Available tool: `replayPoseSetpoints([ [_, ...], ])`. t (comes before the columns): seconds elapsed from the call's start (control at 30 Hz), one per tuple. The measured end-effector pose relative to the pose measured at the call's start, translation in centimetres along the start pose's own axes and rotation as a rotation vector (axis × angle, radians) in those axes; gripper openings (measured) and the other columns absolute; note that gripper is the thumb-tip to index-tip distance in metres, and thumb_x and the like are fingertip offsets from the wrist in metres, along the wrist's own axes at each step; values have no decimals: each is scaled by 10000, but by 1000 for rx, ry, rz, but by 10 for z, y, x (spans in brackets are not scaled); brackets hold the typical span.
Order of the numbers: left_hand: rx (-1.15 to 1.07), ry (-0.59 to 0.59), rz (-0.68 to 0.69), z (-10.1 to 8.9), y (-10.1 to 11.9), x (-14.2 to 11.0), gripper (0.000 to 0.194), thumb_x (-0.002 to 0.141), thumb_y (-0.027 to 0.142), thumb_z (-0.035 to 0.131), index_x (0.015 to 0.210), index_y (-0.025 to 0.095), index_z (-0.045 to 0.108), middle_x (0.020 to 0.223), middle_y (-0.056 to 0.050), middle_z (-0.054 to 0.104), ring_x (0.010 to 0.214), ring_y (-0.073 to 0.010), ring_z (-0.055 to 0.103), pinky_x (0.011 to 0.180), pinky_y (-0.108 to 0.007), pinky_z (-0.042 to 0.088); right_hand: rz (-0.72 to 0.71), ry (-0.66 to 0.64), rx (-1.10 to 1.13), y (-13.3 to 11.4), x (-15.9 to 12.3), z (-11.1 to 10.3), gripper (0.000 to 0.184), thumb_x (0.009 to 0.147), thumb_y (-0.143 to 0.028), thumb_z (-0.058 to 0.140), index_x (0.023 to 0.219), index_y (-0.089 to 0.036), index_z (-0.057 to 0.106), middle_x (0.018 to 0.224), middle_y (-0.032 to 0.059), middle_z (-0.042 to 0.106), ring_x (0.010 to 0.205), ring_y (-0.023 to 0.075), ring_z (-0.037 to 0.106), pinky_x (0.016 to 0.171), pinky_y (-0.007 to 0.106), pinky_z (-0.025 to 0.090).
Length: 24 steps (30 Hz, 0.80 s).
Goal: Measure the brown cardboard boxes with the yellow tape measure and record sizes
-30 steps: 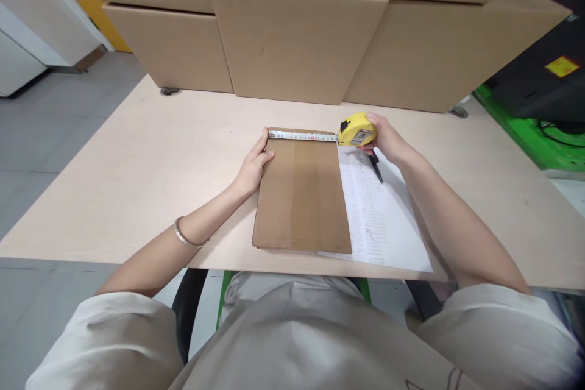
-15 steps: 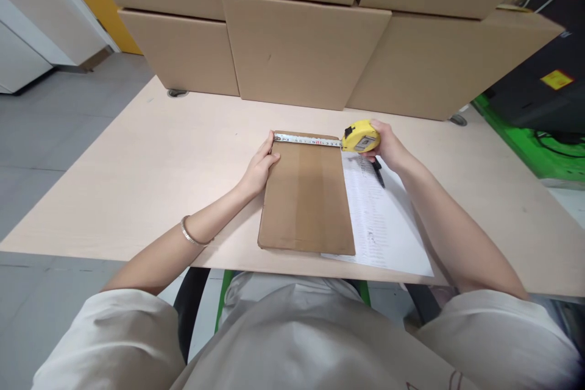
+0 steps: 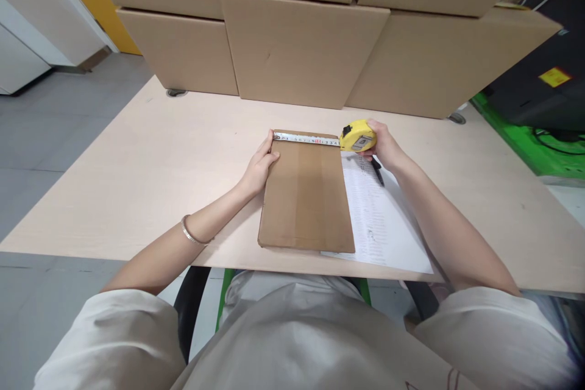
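Observation:
A flat brown cardboard box (image 3: 308, 198) lies on the table, a strip of tape down its middle. My left hand (image 3: 261, 167) grips its upper left edge, thumb on top, and its fingertips meet the end of the metal blade (image 3: 306, 139). That blade runs across the box's far end to a yellow tape measure (image 3: 359, 136) at the right edge. Wrapped round the tape measure's case is my right hand (image 3: 384, 145). Below that hand a black pen (image 3: 377, 172) rests on a printed sheet of paper (image 3: 388, 225), which is partly under the box.
Large cardboard boxes (image 3: 301, 49) are stacked along the back of the pale wooden table (image 3: 137, 177). To the right stand a dark case with yellow labels (image 3: 554, 77) and a green surface (image 3: 539, 140). The table's front edge is close to my body.
The tape measure and my right hand have shifted very slightly left. Otherwise the box, paper, pen and my left hand look the same.

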<state>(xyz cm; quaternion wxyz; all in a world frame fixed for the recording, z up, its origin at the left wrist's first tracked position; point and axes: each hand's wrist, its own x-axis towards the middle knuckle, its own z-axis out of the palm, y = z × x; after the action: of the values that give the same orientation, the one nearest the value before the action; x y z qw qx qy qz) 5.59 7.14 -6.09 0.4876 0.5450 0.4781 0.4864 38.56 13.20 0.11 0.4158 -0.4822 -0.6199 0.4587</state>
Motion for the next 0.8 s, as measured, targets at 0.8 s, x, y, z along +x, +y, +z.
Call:
replayPoseSetpoints([
  [0.8,-156,-118,104,13,-8,1,822,1005,540,687,1746,224,521,1858,-157,548,1739,-458,473,1440,-619,388,37,-415,-535,-113,34,119,587,1010,-689,835,729,-240,582,710,40,611,615,163,484,581,329,351],
])
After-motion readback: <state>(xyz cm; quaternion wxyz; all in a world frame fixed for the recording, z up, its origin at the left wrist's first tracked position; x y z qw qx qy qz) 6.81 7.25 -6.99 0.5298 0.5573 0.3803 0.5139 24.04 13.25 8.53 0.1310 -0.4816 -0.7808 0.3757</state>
